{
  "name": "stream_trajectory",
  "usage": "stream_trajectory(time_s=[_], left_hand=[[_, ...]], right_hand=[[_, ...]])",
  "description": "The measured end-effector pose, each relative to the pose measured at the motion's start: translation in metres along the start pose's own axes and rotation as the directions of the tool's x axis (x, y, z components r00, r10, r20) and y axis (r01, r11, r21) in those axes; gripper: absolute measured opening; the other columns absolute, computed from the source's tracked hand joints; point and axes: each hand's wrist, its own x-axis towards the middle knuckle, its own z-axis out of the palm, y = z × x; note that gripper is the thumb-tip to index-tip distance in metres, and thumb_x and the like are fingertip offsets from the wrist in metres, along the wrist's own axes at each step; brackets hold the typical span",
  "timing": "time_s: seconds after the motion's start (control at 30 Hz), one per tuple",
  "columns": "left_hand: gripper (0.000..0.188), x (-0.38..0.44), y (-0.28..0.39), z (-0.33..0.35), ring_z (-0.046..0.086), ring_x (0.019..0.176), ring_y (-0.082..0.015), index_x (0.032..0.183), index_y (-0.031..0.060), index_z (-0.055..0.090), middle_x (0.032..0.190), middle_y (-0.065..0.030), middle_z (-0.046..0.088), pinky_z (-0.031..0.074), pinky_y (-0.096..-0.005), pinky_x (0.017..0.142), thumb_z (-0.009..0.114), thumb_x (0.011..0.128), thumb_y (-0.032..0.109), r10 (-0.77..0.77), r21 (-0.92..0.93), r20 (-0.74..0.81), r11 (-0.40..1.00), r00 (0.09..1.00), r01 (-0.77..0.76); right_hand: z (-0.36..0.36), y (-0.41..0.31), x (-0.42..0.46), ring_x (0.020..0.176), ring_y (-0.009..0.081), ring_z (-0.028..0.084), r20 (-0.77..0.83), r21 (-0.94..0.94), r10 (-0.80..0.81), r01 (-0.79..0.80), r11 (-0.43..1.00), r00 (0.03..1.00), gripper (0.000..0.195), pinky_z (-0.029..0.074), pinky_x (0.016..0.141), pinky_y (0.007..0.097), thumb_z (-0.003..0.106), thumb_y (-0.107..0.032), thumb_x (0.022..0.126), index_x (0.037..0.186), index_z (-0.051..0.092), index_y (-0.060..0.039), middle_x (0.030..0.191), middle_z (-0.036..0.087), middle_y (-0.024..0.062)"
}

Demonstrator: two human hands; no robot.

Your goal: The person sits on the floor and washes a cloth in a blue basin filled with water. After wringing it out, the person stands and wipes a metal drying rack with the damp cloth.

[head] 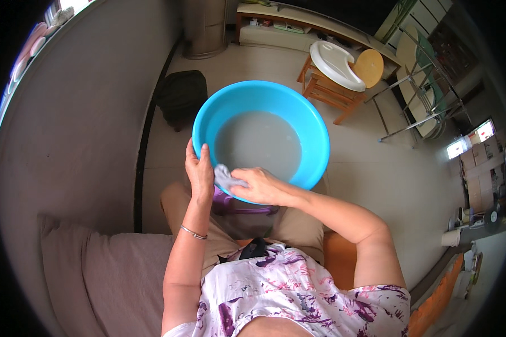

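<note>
A round blue plastic basin (261,93) is before my knees, with cloudy grey water (259,141) covering its bottom. My left hand (200,170) grips the basin's left rim, thumb on the inner side and fingers outside. In my right hand (257,184) is a bunched grey cloth (225,177), which lies against the inner wall near the rim closest to me. Part of the cloth is hidden under my fingers. Below the basin, between my legs, a purple plastic thing (240,209) shows only in part.
A dark covered stool or bin (182,94) stands by the wall at left. Beyond the basin to the right is a wooden child's chair (335,99) with a white tray (331,63). Folding metal-framed chairs (426,94) lean farther right. A brown sofa cushion (126,274) lies left of me.
</note>
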Motion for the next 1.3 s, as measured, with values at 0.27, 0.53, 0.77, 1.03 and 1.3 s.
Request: stream_trajectory(time_s=[0.27, 0.53, 0.77, 1.03, 1.3], left_hand=[[0.043, 0.002, -0.002, -0.005, 0.058, 0.09, -0.016, 0.13, -0.004, 0.036, 0.107, -0.0133, 0.058, 0.047, -0.0272, 0.079, 0.049, 0.09, 0.008, 0.047, 0.096, 0.017, 0.994, 0.999, -0.048], [0.043, 0.001, 0.004, -0.007, 0.058, 0.09, -0.0168, 0.13, -0.0042, 0.036, 0.108, -0.0139, 0.058, 0.048, -0.028, 0.079, 0.047, 0.09, 0.007, 0.051, 0.113, 0.043, 0.992, 0.998, -0.055], [0.042, -0.001, 0.009, 0.002, 0.058, 0.09, -0.0167, 0.129, -0.0045, 0.036, 0.107, -0.0142, 0.058, 0.047, -0.0279, 0.079, 0.047, 0.09, 0.008, 0.058, 0.111, 0.031, 0.992, 0.998, -0.061], [0.041, 0.0, -0.002, -0.004, 0.058, 0.089, -0.0166, 0.126, -0.0052, 0.038, 0.106, -0.0138, 0.058, 0.047, -0.0278, 0.078, 0.048, 0.089, 0.01, 0.103, 0.124, -0.046, 0.988, 0.994, -0.096], [0.042, -0.004, 0.005, -0.001, 0.057, 0.087, -0.0157, 0.127, -0.005, 0.038, 0.104, -0.0126, 0.059, 0.046, -0.0273, 0.078, 0.048, 0.09, 0.013, 0.048, 0.082, -0.029, 0.996, 0.998, -0.045]], right_hand=[[-0.061, 0.029, -0.089, 0.08, 0.0301, 0.053, 0.071, -0.271, -0.195, 0.207, 0.94, 0.978, 0.019, 0.045, 0.071, 0.039, 0.058, -0.012, 0.067, 0.082, 0.056, -0.0015, 0.079, 0.054, 0.0124], [-0.134, 0.114, -0.082, 0.105, 0.0328, 0.049, -0.126, -0.608, -0.277, 0.146, 0.781, 0.953, 0.021, 0.043, 0.088, 0.0403, 0.054, -0.003, 0.066, 0.087, 0.056, -0.0012, 0.105, 0.055, 0.0175], [-0.15, 0.169, -0.034, 0.104, 0.0357, 0.051, -0.623, -0.18, 0.098, -0.263, 0.948, 0.776, 0.038, 0.043, 0.088, 0.0391, 0.057, -0.005, 0.075, 0.112, 0.051, -0.0023, 0.113, 0.052, 0.0187], [-0.104, 0.125, -0.075, 0.096, 0.0383, 0.054, -0.653, -0.258, 0.177, -0.436, 0.862, 0.737, 0.039, 0.045, 0.081, 0.0426, 0.055, -0.005, 0.077, 0.115, 0.047, 0.0003, 0.103, 0.055, 0.0238], [-0.072, 0.015, -0.125, 0.068, 0.0387, 0.06, -0.258, -0.147, 0.461, -0.506, 0.85, 0.849, 0.028, 0.047, 0.062, 0.0446, 0.054, -0.015, 0.079, 0.101, 0.051, 0.0015, 0.07, 0.059, 0.024]])
